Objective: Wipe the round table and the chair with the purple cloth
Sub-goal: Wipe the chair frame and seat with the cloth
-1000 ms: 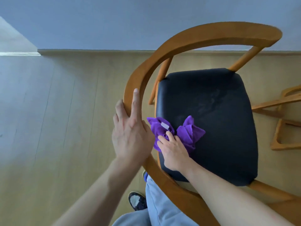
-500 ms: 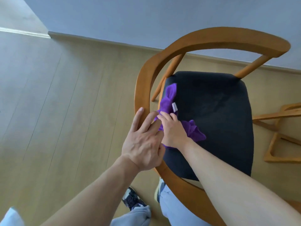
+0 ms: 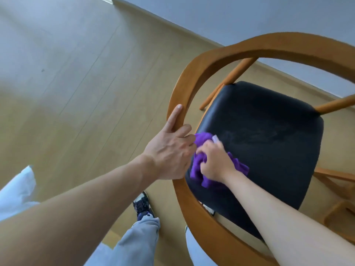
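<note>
Now | left hand (image 3: 169, 150) grip clasps chair (image 3: 192, 77) rail | right hand (image 3: 215, 162) grip bunches purple cloth (image 3: 197, 169)

head cam | steep downward look, tilted | close over chair (image 3: 192, 89) seat and floor (image 3: 76, 83) (one view only)

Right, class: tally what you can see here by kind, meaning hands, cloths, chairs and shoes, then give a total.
Hands: 2, left hand and right hand
Cloths: 1, purple cloth
Chairs: 1, wooden chair
Shoes: 1, patterned shoe
Total: 5
</note>
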Tool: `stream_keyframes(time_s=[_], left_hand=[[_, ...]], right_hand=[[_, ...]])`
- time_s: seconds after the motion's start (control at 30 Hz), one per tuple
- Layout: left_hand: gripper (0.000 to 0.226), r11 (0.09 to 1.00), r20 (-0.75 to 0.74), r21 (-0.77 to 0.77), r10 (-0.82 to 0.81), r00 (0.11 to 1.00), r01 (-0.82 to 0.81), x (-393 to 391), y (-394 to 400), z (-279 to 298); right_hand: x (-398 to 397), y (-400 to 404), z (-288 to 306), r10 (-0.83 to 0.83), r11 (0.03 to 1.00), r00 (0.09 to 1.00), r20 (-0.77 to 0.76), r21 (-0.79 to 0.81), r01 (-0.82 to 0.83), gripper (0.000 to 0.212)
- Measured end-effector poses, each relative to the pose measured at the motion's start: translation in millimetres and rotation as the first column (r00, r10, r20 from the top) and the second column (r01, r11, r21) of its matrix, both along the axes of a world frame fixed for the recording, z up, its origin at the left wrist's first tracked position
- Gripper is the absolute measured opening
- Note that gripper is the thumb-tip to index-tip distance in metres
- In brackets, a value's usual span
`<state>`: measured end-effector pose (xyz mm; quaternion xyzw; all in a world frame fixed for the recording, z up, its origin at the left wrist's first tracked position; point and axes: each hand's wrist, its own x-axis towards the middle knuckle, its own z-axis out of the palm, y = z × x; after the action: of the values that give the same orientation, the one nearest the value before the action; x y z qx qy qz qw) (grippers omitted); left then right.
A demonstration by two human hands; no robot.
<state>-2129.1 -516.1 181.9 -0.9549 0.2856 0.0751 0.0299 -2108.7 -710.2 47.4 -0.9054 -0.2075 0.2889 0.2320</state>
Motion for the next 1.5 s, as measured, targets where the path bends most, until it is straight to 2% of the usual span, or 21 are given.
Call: stream_keyframes(time_s=[0.03, 0.1, 0.13, 0.23, 0.33, 0.4, 0.5, 0.57, 0.63, 0.7, 0.77, 0.83, 0.93, 1.07, 1.13, 1.23, 1.3, 1.33, 1.37, 1.43, 1.5], left_hand=[[0.024, 0.996, -0.040, 0.087, -0.013, 0.999, 0.016, -2.8, -6.6, 2.4], [0.031, 0.967, -0.164, 0.224, -0.082, 0.983, 0.118, -8.5, -22.7, 0.6], [0.036, 0.959, -0.224, 0.232, -0.108, 0.969, 0.160, -11.2, -29.0, -2.8], [0.041, 0.982, -0.278, 0.104, -0.122, 0.953, 0.156, -11.1, -30.1, -9.4], [0.038, 0.987, -0.254, 0.075, -0.120, 0.960, 0.144, -9.0, -23.4, -12.9], [0.035, 0.985, -0.233, 0.089, -0.121, 0.965, 0.145, -6.5, -23.2, -12.8], [0.035, 0.987, -0.215, 0.075, -0.124, 0.969, 0.143, -7.7, -23.4, -15.6], [0.036, 0.987, -0.194, 0.065, -0.132, 0.972, 0.147, -7.2, -20.9, -17.7], [0.036, 0.987, -0.188, 0.059, -0.137, 0.973, 0.151, -8.2, -19.9, -18.0], [0.034, 0.984, -0.183, 0.075, -0.146, 0.972, 0.162, -8.2, -20.4, -19.4], [0.033, 0.983, -0.195, 0.068, -0.154, 0.969, 0.170, -8.0, -19.9, -19.4], [0.032, 0.982, -0.189, 0.061, -0.163, 0.968, 0.177, -6.7, -19.7, -18.1], [0.033, 0.982, -0.167, 0.049, -0.173, 0.971, 0.184, -5.3, -18.9, -16.8], [0.030, 0.981, -0.155, 0.031, -0.182, 0.971, 0.189, -7.1, -18.9, -17.3], [0.029, 0.982, -0.162, 0.025, -0.182, 0.970, 0.188, -6.7, -18.6, -18.3], [0.030, 0.985, -0.155, 0.012, -0.171, 0.973, 0.175, -7.2, -18.5, -20.0], [0.030, 0.984, -0.161, 0.030, -0.168, 0.973, 0.175, -8.0, -18.5, -20.3], [0.029, 0.984, -0.171, 0.040, -0.167, 0.971, 0.176, -8.3, -18.9, -20.0], [0.027, 0.983, -0.178, 0.050, -0.165, 0.970, 0.177, -8.4, -19.2, -19.6], [0.025, 0.982, -0.190, 0.061, -0.163, 0.968, 0.178, -8.6, -18.3, -19.8], [0.026, 0.983, -0.187, 0.060, -0.160, 0.969, 0.174, -9.4, -18.4, -20.9]], right_hand=[[13.4, 8.4, 0.9, -0.042, 0.999, 0.998, 0.055, 0.028, 0.041, 0.048], [29.9, 21.8, -0.3, -0.058, 0.998, 0.998, -0.020, -0.015, 0.058, 0.068], [30.3, 25.6, -2.8, 0.006, 0.997, 0.998, -0.062, -0.073, -0.011, 0.069], [-0.8, 27.9, -5.5, 0.352, 0.891, 0.935, -0.038, -0.293, -0.347, 0.047], [-38.2, 20.2, -2.3, 0.532, 0.804, 0.843, -0.085, -0.261, -0.534, 0.039], [-44.6, 13.7, 1.2, 0.565, 0.777, 0.805, -0.180, -0.210, -0.593, 0.023], [-21.0, 6.0, 8.5, 0.373, 0.908, 0.886, -0.275, -0.086, -0.409, 0.012], [4.7, 9.3, 6.9, 0.218, 0.975, 0.966, -0.135, -0.010, -0.222, 0.018], [27.5, 18.5, -3.2, 0.123, 0.992, 0.991, 0.054, 0.032, -0.125, 0.033], [33.2, 29.1, -8.5, 0.084, 0.994, 0.996, 0.032, -0.067, -0.082, 0.040], [16.2, 38.6, -13.3, 0.237, 0.937, 0.969, 0.074, -0.279, -0.208, 0.032], [-16.3, 39.7, -12.4, 0.448, 0.835, 0.887, 0.116, -0.410, -0.368, 0.030], [-56.8, 20.7, -5.8, 0.586, 0.774, 0.809, 0.048, -0.330, -0.541, 0.025], [-45.2, -14.1, 6.2, 0.659, 0.703, 0.736, -0.155, -0.221, -0.676, 0.020], [-23.5, -19.3, 10.6, 0.555, 0.782, 0.806, -0.206, -0.201, -0.590, 0.019], [3.6, -15.9, 12.0, 0.130, 0.991, 0.977, -0.171, -0.021, -0.135, 0.026], [13.0, -2.5, 8.0, -0.075, 0.991, 0.992, -0.102, 0.106, 0.085, 0.035], [13.2, 5.4, 6.6, -0.083, 0.988, 0.993, -0.080, 0.125, 0.093, 0.041], [9.6, 12.9, 4.2, -0.034, 0.994, 0.998, -0.057, 0.105, 0.040, 0.042], [-9.3, 22.6, -1.2, 0.285, 0.956, 0.957, 0.055, -0.089, -0.280, 0.036], [-29.9, 18.5, -5.7, 0.670, 0.717, 0.739, 0.075, -0.324, -0.617, 0.039]])
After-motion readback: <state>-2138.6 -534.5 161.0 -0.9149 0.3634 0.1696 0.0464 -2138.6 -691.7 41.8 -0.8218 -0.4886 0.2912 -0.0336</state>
